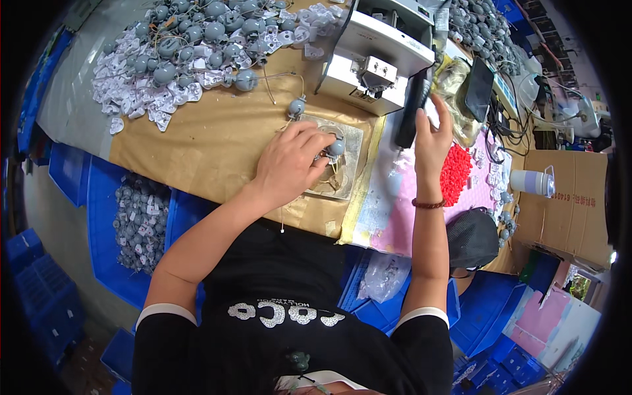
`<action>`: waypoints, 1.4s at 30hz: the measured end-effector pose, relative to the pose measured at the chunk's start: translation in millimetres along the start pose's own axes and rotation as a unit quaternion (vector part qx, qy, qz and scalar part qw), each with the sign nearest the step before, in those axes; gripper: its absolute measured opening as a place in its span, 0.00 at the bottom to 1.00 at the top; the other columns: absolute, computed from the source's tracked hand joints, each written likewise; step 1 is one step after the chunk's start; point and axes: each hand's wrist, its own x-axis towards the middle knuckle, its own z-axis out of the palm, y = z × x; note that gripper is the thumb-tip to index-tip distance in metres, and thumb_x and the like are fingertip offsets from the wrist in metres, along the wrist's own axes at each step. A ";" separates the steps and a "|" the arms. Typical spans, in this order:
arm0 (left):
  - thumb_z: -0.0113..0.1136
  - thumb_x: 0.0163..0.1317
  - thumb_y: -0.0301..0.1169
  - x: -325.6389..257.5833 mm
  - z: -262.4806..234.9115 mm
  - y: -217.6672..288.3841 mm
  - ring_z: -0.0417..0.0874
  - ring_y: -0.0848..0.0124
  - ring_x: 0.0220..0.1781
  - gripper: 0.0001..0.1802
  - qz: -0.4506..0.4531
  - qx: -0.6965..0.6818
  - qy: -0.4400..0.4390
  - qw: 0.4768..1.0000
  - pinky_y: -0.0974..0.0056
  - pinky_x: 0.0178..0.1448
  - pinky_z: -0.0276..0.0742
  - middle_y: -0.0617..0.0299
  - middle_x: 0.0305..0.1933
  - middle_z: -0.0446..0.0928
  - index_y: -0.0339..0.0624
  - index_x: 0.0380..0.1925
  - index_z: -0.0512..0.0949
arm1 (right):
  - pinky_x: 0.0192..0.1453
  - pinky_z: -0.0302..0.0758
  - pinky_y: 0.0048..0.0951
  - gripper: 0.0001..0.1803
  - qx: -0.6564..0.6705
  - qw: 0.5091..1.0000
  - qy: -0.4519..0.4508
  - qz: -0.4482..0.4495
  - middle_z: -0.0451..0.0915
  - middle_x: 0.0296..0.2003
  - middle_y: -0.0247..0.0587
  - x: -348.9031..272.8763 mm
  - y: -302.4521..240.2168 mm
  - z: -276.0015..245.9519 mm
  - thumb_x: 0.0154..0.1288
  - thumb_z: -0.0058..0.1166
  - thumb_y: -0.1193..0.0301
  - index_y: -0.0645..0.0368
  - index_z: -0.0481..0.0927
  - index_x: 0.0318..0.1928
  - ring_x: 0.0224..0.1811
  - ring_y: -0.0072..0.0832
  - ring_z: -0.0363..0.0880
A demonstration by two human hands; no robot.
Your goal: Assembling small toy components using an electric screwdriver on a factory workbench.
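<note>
My left hand (293, 161) is closed with bent fingers round a grey ball-shaped part (336, 147), whose underside the fingers hide. That part lies on a square metal plate (353, 139) on the brown-covered bench. Thin wires run below it. Just beyond the hand is another grey ball-shaped part (297, 106) with a wire. My right hand (432, 141) is raised at the right, thumb and forefinger curved apart. Its thumb is beside a long black tool (413, 113), probably an electric screwdriver; whether they touch I cannot tell.
A heap of grey balls (214, 31) and white plastic pieces (135, 89) covers the far left. A white metal machine (368, 72) stands beyond the plate. Red small parts (455, 175) lie right, near a black phone-like device (479, 90). A blue bin (105, 227) of grey parts sits below left.
</note>
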 end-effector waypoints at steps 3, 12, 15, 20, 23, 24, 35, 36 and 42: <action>0.68 0.55 0.27 -1.3 -2.7 1.0 0.78 0.54 0.58 0.19 0.004 -0.006 0.008 1.000 0.53 0.61 0.75 0.57 0.50 0.81 0.43 0.48 0.79 | 0.47 0.76 0.29 0.11 0.012 0.988 -0.150 -0.033 0.80 0.44 0.42 -22.8 -64.3 12.4 0.63 0.63 0.76 0.61 0.83 0.46 0.44 0.32 0.78; 0.68 0.54 0.25 2.4 -1.4 5.7 0.80 0.54 0.55 0.18 0.013 -0.012 0.007 1.000 0.52 0.57 0.77 0.53 0.47 0.80 0.43 0.47 0.77 | 0.36 0.73 0.24 0.06 0.073 0.973 -0.219 -0.011 0.78 0.34 0.36 -52.0 -86.1 40.0 0.65 0.64 0.75 0.63 0.84 0.41 0.34 0.23 0.75; 0.66 0.55 0.22 4.0 -3.2 4.5 0.81 0.54 0.53 0.18 0.028 -0.029 0.006 0.999 0.53 0.55 0.78 0.54 0.47 0.79 0.44 0.47 0.77 | 0.37 0.72 0.20 0.06 0.173 0.963 -0.171 0.119 0.78 0.35 0.32 -37.9 -98.3 43.4 0.69 0.62 0.73 0.64 0.83 0.39 0.33 0.16 0.74; 0.62 0.56 0.17 -16.2 -27.6 3.4 0.81 0.53 0.51 0.20 0.001 -0.106 -0.022 0.994 0.55 0.52 0.79 0.54 0.50 0.76 0.43 0.49 0.76 | 0.41 0.74 0.18 0.08 0.264 0.904 -0.275 0.197 0.82 0.36 0.29 -33.1 -95.0 32.7 0.72 0.59 0.73 0.64 0.82 0.47 0.36 0.14 0.77; 0.59 0.58 0.19 -40.9 -120.6 -3.8 0.80 0.53 0.53 0.18 -0.056 -0.058 -0.172 0.982 0.55 0.52 0.79 0.54 0.50 0.74 0.41 0.50 0.76 | 0.44 0.77 0.20 0.09 0.202 0.929 -0.268 0.159 0.84 0.40 0.31 -20.6 -66.8 -7.9 0.73 0.56 0.73 0.63 0.83 0.50 0.40 0.17 0.80; 0.63 0.57 0.23 -46.6 -161.9 -1.8 0.81 0.53 0.51 0.18 -0.118 -0.016 -0.292 0.949 0.54 0.51 0.78 0.52 0.48 0.76 0.42 0.49 0.76 | 0.44 0.77 0.23 0.09 0.163 0.940 -0.259 0.148 0.84 0.40 0.33 -15.6 -56.6 -24.8 0.72 0.57 0.73 0.62 0.83 0.49 0.40 0.20 0.80; 0.64 0.63 0.34 -72.7 -183.9 -108.3 0.80 0.48 0.50 0.19 -0.239 0.327 -0.055 0.913 0.50 0.50 0.76 0.48 0.48 0.77 0.39 0.51 0.75 | 0.49 0.76 0.46 0.11 -0.505 0.833 -0.227 -0.021 0.81 0.42 0.50 -7.0 44.8 -135.7 0.68 0.55 0.72 0.58 0.82 0.48 0.46 0.49 0.80; 0.64 0.63 0.32 -71.1 -177.5 -120.6 0.80 0.48 0.49 0.18 -0.232 0.327 -0.045 0.915 0.50 0.49 0.76 0.49 0.47 0.76 0.39 0.50 0.75 | 0.49 0.76 0.46 0.10 -0.503 0.832 -0.235 -0.013 0.81 0.41 0.50 -8.0 51.3 -138.0 0.68 0.55 0.72 0.58 0.82 0.48 0.45 0.49 0.80; 0.65 0.60 0.24 -88.1 -161.2 -138.7 0.80 0.49 0.47 0.11 -0.135 0.210 -0.003 0.968 0.51 0.47 0.76 0.52 0.47 0.76 0.39 0.43 0.77 | 0.47 0.76 0.45 0.07 -0.452 0.859 -0.242 -0.003 0.81 0.38 0.49 -11.1 60.5 -134.3 0.67 0.54 0.73 0.60 0.82 0.42 0.43 0.48 0.80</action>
